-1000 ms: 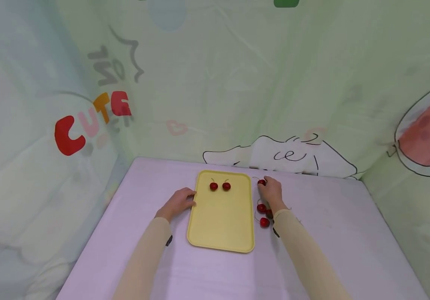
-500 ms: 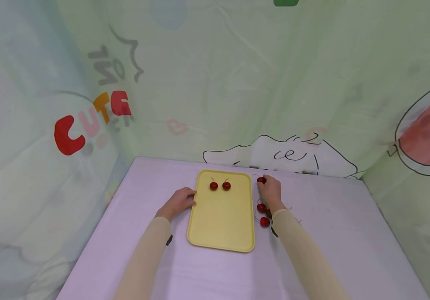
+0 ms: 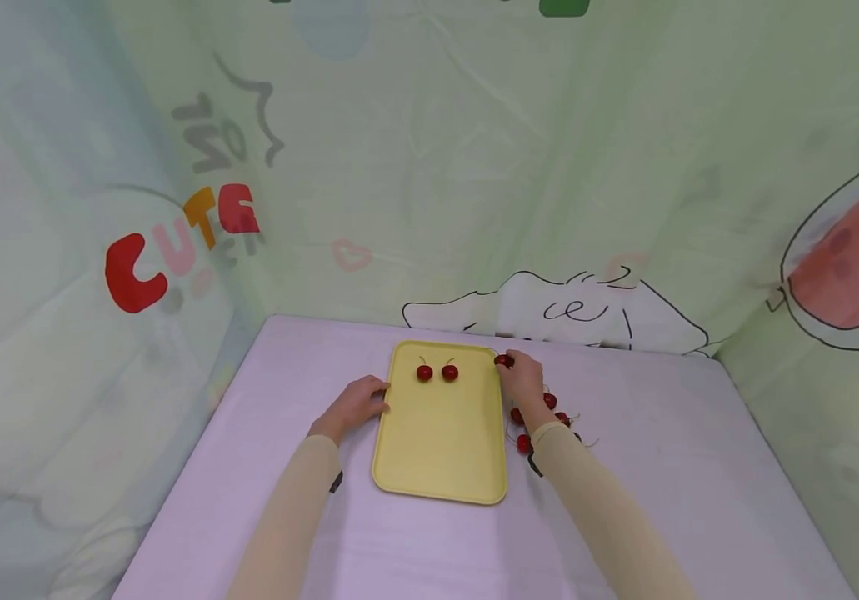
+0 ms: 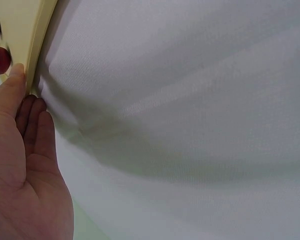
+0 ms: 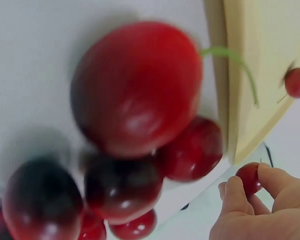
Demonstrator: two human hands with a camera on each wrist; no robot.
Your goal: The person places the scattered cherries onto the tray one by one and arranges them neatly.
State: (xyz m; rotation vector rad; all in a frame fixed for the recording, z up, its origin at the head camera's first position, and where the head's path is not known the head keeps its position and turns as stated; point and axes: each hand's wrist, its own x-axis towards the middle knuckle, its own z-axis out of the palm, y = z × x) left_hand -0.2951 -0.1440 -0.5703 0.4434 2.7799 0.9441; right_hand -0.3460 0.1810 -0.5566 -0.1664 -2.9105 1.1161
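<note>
Two red cherries with stems, a left cherry [image 3: 425,373] and a right cherry [image 3: 450,372], lie side by side near the far end of a yellow tray [image 3: 440,454]. My left hand [image 3: 357,404] holds the tray's left edge; in the left wrist view the thumb [image 4: 18,75] lies over the rim and the fingers are against its outer side. At the tray's far right corner my right hand [image 3: 522,382] pinches another cherry [image 5: 250,178] between thumb and fingers. That held cherry overlaps the tray rim in the head view.
Several loose cherries [image 5: 137,90] lie on the lilac tablecloth [image 3: 429,550] right of the tray, partly hidden under my right wrist. A printed fabric curtain [image 3: 429,167] stands behind the table and along both sides.
My right hand has moved left with the pinched cherry, from beside the loose cherries to the tray's right rim. More of the loose cherries now show. The left hand has stayed put.
</note>
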